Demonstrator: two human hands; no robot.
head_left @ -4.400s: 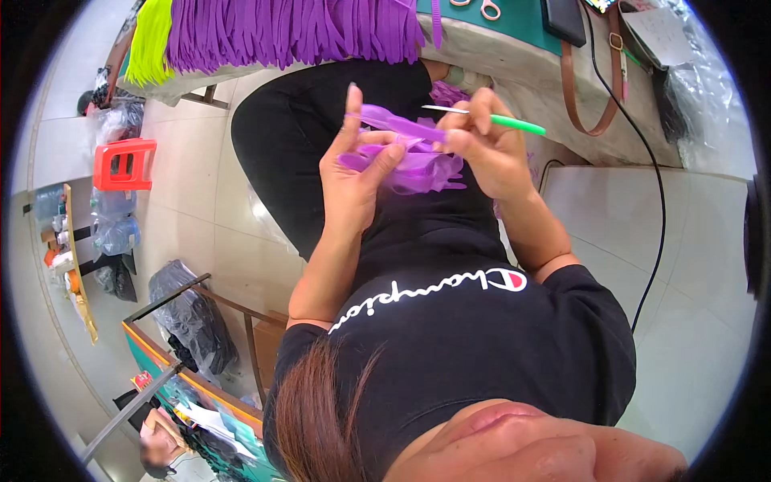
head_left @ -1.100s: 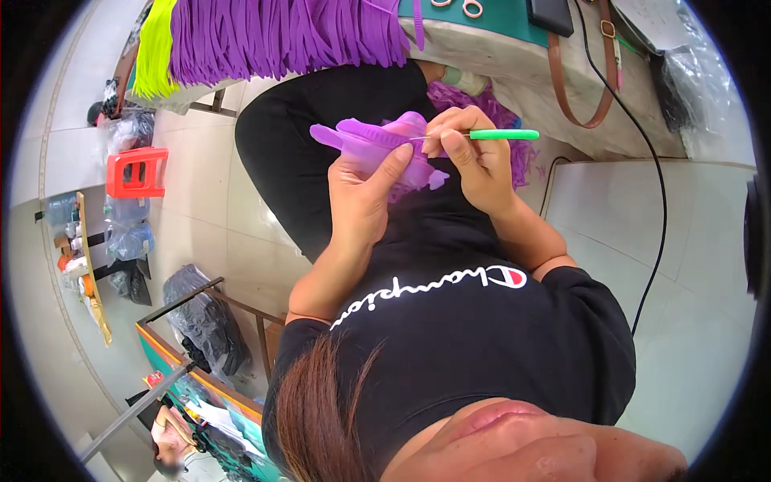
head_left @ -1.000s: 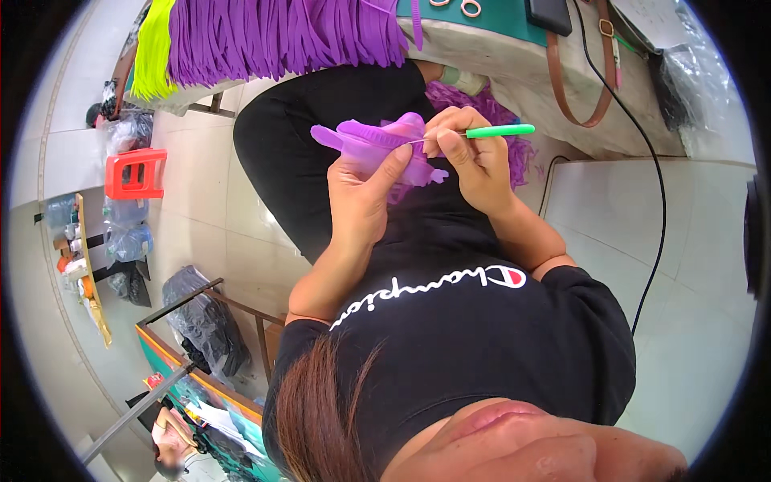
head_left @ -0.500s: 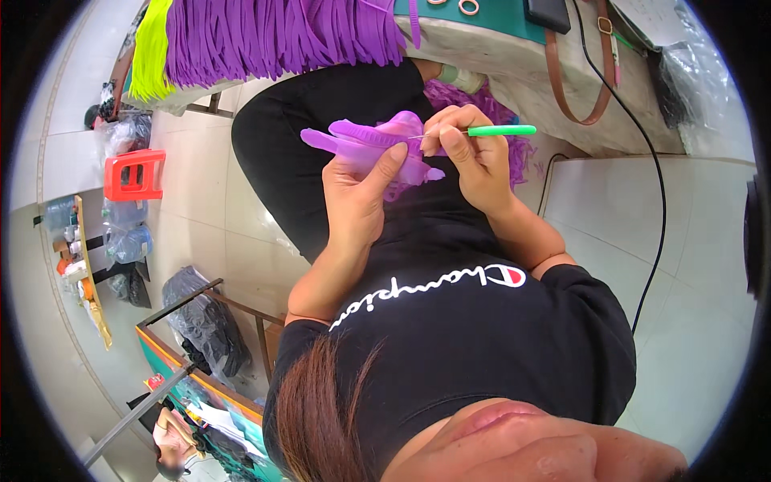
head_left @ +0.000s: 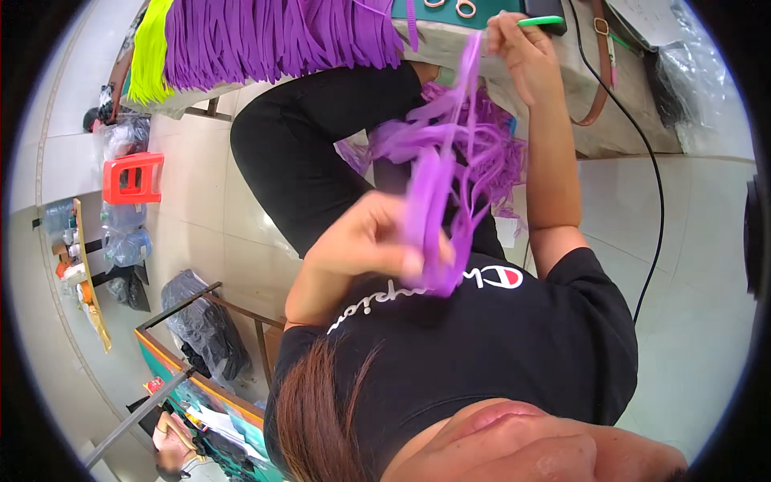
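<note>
My left hand (head_left: 361,237) is closed on a soft purple rubbery strap (head_left: 431,205), held near my chest and blurred by motion. Thin purple strips (head_left: 470,88) stretch from it toward the fingertips of my right hand (head_left: 530,68), raised by the table edge. That hand is closed round a slim tool with a bright green handle (head_left: 540,22); its tip is hidden now, though a thin metal point shows earlier. Whether the right fingers also pinch the strip ends, I cannot make out. Tangled purple strips (head_left: 494,157) hang or lie below, between the hands.
Many purple straps (head_left: 273,40) and yellow-green ones (head_left: 151,52) drape over the table's edge at far left. Scissors (head_left: 464,8) rest on a green mat. A brown strap (head_left: 598,72) hangs beside a black cable (head_left: 654,161). A red stool (head_left: 132,177) stands left.
My right hand has moved up and away to the right with the green-handled tool. My left hand has come closer to my chest, and purple strips now stretch out between the hands.
</note>
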